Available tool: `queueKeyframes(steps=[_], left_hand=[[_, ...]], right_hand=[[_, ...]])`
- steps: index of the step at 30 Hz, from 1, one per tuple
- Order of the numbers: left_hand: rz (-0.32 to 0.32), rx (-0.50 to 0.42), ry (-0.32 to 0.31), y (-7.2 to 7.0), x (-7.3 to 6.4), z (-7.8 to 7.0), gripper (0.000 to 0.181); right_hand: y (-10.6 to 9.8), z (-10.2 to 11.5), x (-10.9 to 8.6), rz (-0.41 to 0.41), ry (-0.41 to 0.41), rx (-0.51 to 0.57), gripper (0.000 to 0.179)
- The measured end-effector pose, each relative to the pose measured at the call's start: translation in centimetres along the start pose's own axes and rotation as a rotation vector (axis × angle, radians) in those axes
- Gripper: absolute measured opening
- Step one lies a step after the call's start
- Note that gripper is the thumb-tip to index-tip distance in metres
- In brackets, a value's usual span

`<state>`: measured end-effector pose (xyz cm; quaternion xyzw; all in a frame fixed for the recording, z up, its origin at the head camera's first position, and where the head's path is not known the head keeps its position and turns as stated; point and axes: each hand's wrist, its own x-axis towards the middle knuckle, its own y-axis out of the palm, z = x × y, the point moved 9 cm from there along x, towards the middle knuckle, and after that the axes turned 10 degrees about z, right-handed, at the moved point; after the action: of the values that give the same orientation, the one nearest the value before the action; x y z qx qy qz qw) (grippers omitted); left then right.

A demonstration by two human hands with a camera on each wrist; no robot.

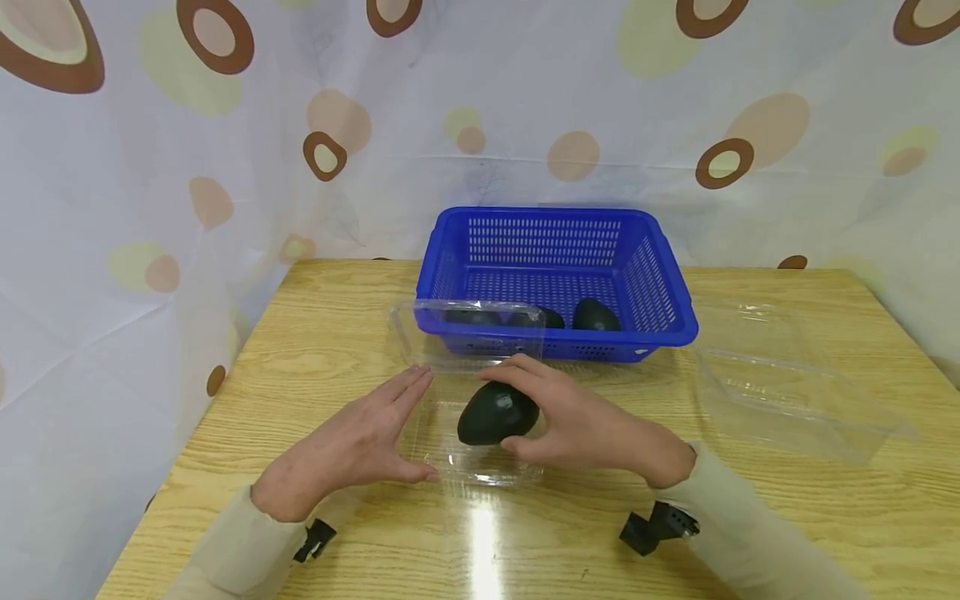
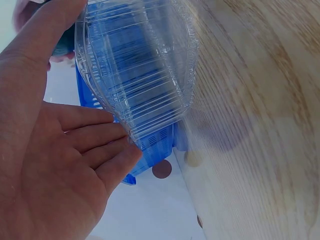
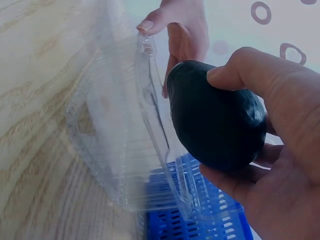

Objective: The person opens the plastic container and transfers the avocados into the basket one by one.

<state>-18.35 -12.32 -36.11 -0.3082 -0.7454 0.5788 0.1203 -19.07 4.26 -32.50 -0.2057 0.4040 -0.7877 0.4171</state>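
Note:
My right hand [image 1: 573,417] grips a dark green avocado [image 1: 495,414] between thumb and fingers, over the base of a clear plastic clamshell box [image 1: 450,467]. In the right wrist view the avocado [image 3: 215,115] is at the box's rim, its narrow end pointing toward the other hand. My left hand [image 1: 356,442] rests at the box's left side, its fingers extended and the thumb at the near rim. The left wrist view shows those straight fingertips touching the clear wall [image 2: 145,100]. The raised lid [image 1: 468,333] of the box leans back, overlapping the basket's front.
A blue perforated basket [image 1: 555,340] stands behind the box, holding several dark avocados [image 1: 596,315]. On the right, a second clear plastic box [image 1: 795,400] lies open on the wooden table [image 1: 315,358]. A patterned cloth [image 1: 480,100] hangs behind the table.

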Motion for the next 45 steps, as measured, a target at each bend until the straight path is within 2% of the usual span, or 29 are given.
queueKeyframes(steps=[10, 22, 38, 45], left_hand=[[-0.012, 0.018, 0.012, -0.1, -0.1, -0.1, 0.116], [-0.004, 0.012, 0.005, 0.0, -0.1, -0.1, 0.116], [-0.002, 0.021, 0.003, 0.0, -0.1, -0.2, 0.117], [0.003, 0.018, 0.001, 0.1, -0.1, -0.2, 0.117]], right_hand=[[-1.7, -0.1, -1.0, -0.064, -0.005, -0.002, 0.066], [-3.7, -1.0, -3.0, -0.147, 0.030, -0.049, 0.060], [-7.2, -2.6, -5.5, -0.241, 0.133, -0.066, 0.061], [-8.1, -3.6, -6.1, -0.265, 0.197, -0.065, 0.059]])
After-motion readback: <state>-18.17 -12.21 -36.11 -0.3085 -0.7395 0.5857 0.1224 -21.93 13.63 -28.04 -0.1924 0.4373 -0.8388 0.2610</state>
